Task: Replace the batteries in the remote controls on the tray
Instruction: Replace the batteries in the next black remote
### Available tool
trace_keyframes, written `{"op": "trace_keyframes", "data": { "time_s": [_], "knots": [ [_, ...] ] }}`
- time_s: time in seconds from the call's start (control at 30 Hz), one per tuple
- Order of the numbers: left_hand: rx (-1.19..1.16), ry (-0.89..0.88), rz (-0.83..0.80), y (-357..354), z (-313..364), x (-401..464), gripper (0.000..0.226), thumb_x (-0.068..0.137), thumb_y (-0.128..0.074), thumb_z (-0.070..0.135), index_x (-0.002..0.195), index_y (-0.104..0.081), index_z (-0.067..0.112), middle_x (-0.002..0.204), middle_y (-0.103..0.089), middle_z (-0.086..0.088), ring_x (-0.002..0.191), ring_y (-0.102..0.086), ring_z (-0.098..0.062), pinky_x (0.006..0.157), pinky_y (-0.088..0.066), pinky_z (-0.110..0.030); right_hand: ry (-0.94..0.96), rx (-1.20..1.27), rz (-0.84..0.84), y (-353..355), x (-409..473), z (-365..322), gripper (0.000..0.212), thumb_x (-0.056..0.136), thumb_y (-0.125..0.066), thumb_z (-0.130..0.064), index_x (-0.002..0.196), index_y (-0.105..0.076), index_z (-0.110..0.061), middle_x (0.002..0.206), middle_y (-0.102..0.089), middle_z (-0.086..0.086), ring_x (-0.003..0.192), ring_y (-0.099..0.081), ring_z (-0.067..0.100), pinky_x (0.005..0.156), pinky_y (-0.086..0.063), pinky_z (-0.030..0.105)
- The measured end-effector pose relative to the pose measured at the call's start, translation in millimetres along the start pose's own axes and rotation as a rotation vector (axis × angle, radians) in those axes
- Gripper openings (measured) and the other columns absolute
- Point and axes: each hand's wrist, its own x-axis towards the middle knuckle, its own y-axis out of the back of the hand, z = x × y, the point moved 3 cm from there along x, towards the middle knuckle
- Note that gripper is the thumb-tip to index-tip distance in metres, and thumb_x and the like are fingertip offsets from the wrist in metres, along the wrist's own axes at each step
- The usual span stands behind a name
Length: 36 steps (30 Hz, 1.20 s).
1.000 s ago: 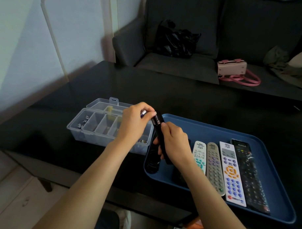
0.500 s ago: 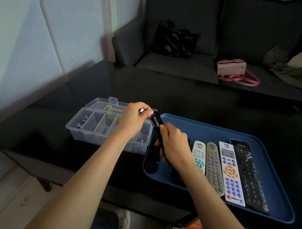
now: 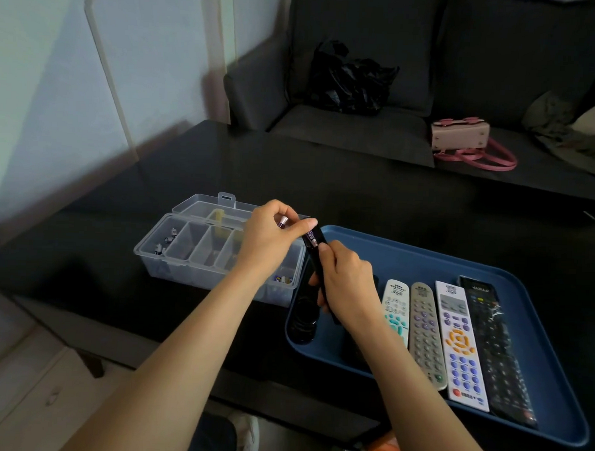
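Both hands are busy above the blue tray's [image 3: 490,265] left end: my right hand [image 3: 346,284] is wrapped around a slim black remote [image 3: 314,248], tilted up, while my left hand [image 3: 268,237] pinches a small battery [image 3: 282,221] at its top end. Four more remotes [image 3: 440,338] lie side by side in the tray, beside the clear battery box [image 3: 200,252].

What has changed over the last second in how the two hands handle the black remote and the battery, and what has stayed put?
Very little. The left hand still pinches a small battery at the top end of the black remote, which the right hand still grips; both shifted only slightly. The four remotes on the blue tray and the clear box have not moved.
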Motion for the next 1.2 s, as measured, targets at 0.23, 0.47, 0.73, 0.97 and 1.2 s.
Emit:
{"op": "trace_keyframes", "data": {
  "time_s": [0.23,0.47,0.73,0.97,1.2],
  "knots": [
    [-0.219,0.145,0.152,18.8,-1.9,-0.9,0.012,0.084,-0.066,0.032,0.083,-0.064,0.020,0.077,-0.061,0.010,0.073,-0.055,-0.002,0.065,-0.041,-0.017,-0.201,0.434,-0.058,-11.2,7.0,-8.6,0.029,0.102,-0.035,-0.029,0.093,-0.055,-0.011,0.077,-0.067,0.012,0.043,-0.055,0.010,0.043,-0.048,0.024],
    [0.305,0.008,0.261,114.5,-2.9,10.3,0.005,0.084,-0.067,0.017,0.085,-0.069,0.012,0.079,-0.061,0.006,0.073,-0.053,-0.004,0.070,-0.037,-0.018,-0.229,0.592,-0.143,-39.5,12.8,-46.1,0.031,0.103,-0.034,-0.030,0.103,-0.057,-0.010,0.077,-0.067,0.012,0.049,-0.056,0.014,0.046,-0.047,0.027],
    [0.667,0.201,0.094,145.4,-46.6,30.1,0.007,0.086,-0.061,0.005,0.089,-0.067,0.004,0.098,-0.064,-0.013,0.086,-0.062,-0.023,0.072,-0.048,-0.029,-0.143,0.561,-0.202,-74.9,21.0,-92.9,0.030,0.103,-0.032,-0.027,0.104,-0.056,-0.009,0.073,-0.066,0.010,0.046,-0.055,0.013,0.042,-0.045,0.026],
    [0.645,0.338,-0.102,146.7,-57.6,33.5,0.022,0.094,-0.044,0.013,0.103,-0.061,0.001,0.103,-0.064,-0.016,0.074,-0.055,-0.018,0.062,-0.043,-0.025,-0.147,0.505,-0.211,-91.3,23.1,-93.7,0.029,0.103,-0.032,-0.028,0.105,-0.056,-0.011,0.074,-0.067,0.010,0.046,-0.055,0.012,0.043,-0.046,0.027],
    [0.643,0.283,-0.171,152.8,-41.9,25.5,0.029,0.094,-0.047,0.006,0.121,-0.056,0.005,0.120,-0.059,-0.016,0.107,-0.057,-0.025,0.078,-0.042,-0.025,-0.130,0.499,-0.209,-88.0,21.3,-98.6,0.029,0.103,-0.032,-0.028,0.108,-0.055,-0.012,0.076,-0.068,0.011,0.048,-0.056,0.012,0.044,-0.046,0.025]
  ]
}}
